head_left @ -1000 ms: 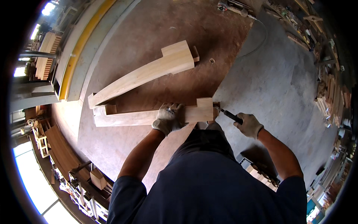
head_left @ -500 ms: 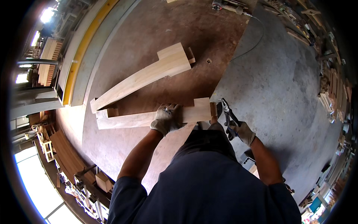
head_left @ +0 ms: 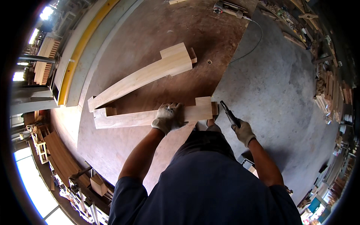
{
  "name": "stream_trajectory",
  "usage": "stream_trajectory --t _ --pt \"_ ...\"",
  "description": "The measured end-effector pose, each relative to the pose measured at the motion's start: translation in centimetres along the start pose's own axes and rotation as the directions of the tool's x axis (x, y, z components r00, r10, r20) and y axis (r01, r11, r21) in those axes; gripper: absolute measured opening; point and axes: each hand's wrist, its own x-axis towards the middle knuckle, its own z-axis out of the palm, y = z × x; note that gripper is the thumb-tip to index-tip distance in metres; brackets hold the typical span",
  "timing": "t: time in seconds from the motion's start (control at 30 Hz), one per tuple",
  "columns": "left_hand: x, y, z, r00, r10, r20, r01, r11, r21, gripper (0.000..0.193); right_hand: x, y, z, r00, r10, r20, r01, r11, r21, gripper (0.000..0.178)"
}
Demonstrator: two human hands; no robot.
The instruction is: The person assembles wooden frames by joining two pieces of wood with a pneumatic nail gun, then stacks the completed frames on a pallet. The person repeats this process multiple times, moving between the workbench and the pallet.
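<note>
My left hand (head_left: 168,117), in a pale work glove, is closed over the near pale wooden piece (head_left: 131,120), with its fingers over the far edge. That piece has a raised block and a tenon at its right end. My gloved right hand (head_left: 244,132) grips a pair of pliers (head_left: 229,113), now seen edge-on, their dark jaws pointing up and left, a little apart from the tenon end. Beyond the left hand lies a second, slightly curved wooden piece (head_left: 150,73), slanting up to the right. Its left end meets or overlaps the near piece's left end.
A brown board surface (head_left: 210,30) lies beneath the wood, with grey concrete floor (head_left: 277,82) to the right. A power tool (head_left: 228,9) with a cable rests at the far edge. A yellow-edged beam (head_left: 73,63) runs along the left; wood offcuts (head_left: 328,88) are stacked at right.
The pliers in my right hand have turned from showing spread jaws and handles to edge-on. That hand has shifted slightly left. My left hand stays on the near wooden piece.
</note>
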Motion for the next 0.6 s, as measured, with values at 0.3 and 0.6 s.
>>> stream_trajectory --t 0.3,0.6 --pt "-0.3 -0.3 0.1 1.0 0.001 -0.005 -0.001 1.0 -0.017 0.078 -0.9 -1.6 -2.4 0.888 -0.457 -0.054 0.319 0.696 -0.643 0.055" --pt "-0.2 -0.3 0.2 1.0 -0.007 0.012 0.007 1.0 -0.008 0.081 0.8 0.0 -2.0 0.746 -0.666 -0.01 0.377 0.435 -0.818 0.058"
